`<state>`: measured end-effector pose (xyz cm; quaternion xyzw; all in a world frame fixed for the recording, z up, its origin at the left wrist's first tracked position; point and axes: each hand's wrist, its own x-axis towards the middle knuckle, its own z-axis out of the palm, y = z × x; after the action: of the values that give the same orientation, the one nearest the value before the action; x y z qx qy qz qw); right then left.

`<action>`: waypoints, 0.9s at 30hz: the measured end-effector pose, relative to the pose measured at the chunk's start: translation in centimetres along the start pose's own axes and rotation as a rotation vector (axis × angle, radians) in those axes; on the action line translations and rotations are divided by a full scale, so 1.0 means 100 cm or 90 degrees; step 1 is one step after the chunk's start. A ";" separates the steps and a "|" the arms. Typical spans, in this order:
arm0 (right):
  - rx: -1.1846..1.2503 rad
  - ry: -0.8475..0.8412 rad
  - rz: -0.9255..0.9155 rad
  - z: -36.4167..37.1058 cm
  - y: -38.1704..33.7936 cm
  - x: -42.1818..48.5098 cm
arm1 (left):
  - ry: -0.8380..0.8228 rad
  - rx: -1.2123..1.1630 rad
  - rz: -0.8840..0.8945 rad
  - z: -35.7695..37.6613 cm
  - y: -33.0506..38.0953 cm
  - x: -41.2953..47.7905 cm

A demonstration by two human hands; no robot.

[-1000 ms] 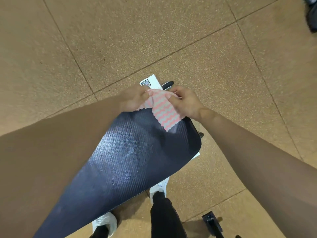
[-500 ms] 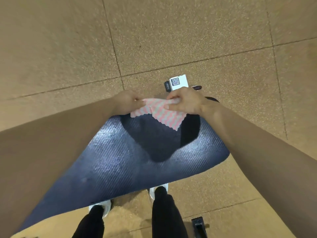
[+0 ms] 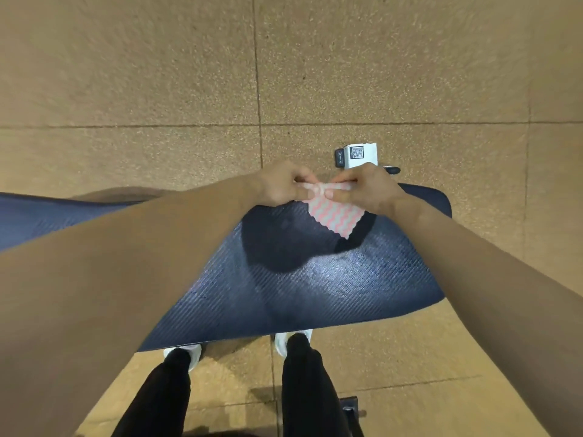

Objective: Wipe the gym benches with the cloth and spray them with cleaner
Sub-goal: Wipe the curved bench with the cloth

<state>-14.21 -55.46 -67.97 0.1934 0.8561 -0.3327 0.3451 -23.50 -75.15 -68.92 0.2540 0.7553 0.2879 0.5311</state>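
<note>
Pinching, with the left grip (image 3: pixel 284 184), one top corner of the pink-striped cloth (image 3: pixel 334 217) and, with the right grip (image 3: pixel 367 188), the other, fingertips nearly meeting, just above the far end of the dark gym bench (image 3: pixel 299 288), likely folding it small for wiping.

Gym interior, viewed from above. The floor (image 3: pixel 157 74) is laid in large square tiles of tan, speckled, rubber-like matting with dark seams, as in a training hall. A long padded surface (image 3: pixel 315 279), covered in dark blue ribbed upholstery with a rounded end, crosses the view in the manner of an exercise bench. Beyond that end, a white frame piece (image 3: pixel 370 157) bearing a QR code label (image 3: pixel 357 152) sits beside a black end cap (image 3: pixel 339 158). The person wears white trainers (image 3: pixel 280 342) and black trousers (image 3: pixel 303 389).
</note>
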 end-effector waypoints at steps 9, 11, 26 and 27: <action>-0.129 -0.014 -0.043 0.035 -0.063 0.003 | 0.065 0.103 -0.028 -0.036 -0.059 -0.049; -0.132 -0.027 -0.055 0.045 -0.083 0.004 | 0.085 0.100 -0.046 -0.046 -0.076 -0.068; -0.215 -0.082 -0.089 0.135 -0.223 0.022 | 0.131 0.273 -0.010 -0.098 -0.191 -0.190; -0.203 -0.083 -0.088 0.141 -0.232 0.022 | 0.117 0.314 -0.015 -0.101 -0.197 -0.196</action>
<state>-22.26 -81.45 -67.06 0.0551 0.8849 -0.2274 0.4028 -28.59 -104.23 -67.26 0.3395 0.8508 0.1105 0.3855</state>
